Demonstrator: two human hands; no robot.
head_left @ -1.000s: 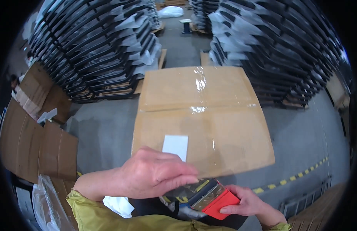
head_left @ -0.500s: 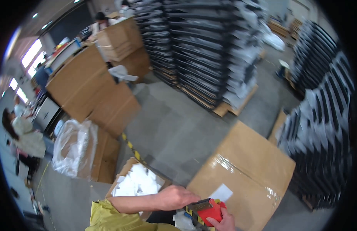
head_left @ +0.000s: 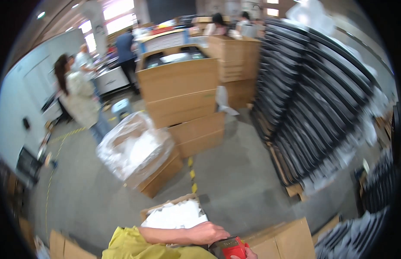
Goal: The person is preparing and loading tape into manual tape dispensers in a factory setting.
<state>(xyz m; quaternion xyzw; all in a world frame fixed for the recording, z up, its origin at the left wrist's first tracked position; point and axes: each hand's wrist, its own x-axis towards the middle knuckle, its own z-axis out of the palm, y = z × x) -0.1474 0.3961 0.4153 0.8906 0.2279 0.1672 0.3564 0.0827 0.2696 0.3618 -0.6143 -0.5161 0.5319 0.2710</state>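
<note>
Toward the left of my view, a person in a pale coat [head_left: 79,93] stands beyond a light-blue stool [head_left: 121,108], well apart from me. Nearer, a clear plastic bag [head_left: 112,159] lines an open cardboard carton [head_left: 159,175], its mouth spread over the rim, probably so that the white contents stay together. Closer in, a small open carton [head_left: 186,199] holds loose white papers [head_left: 176,214]; it sits just beyond my left forearm, which would put them within easy reach. Behind it rises a tall brown carton [head_left: 179,93].

Next comes my left hand [head_left: 208,233], fingers curled in at the dark edge of a red tape dispenser [head_left: 231,247]; I cannot tell whether they pinch anything. The dispenser is low in front of me, at the bottom edge of the view. My right hand [head_left: 251,254] grasps its red body from the right, a grip that seems to steady it beside the other hand. Just past it lies a brown cardboard box [head_left: 291,241]. Farther right, black frames [head_left: 321,108] stand stacked on a wooden pallet [head_left: 294,190], likely nested to save floor space.
</note>
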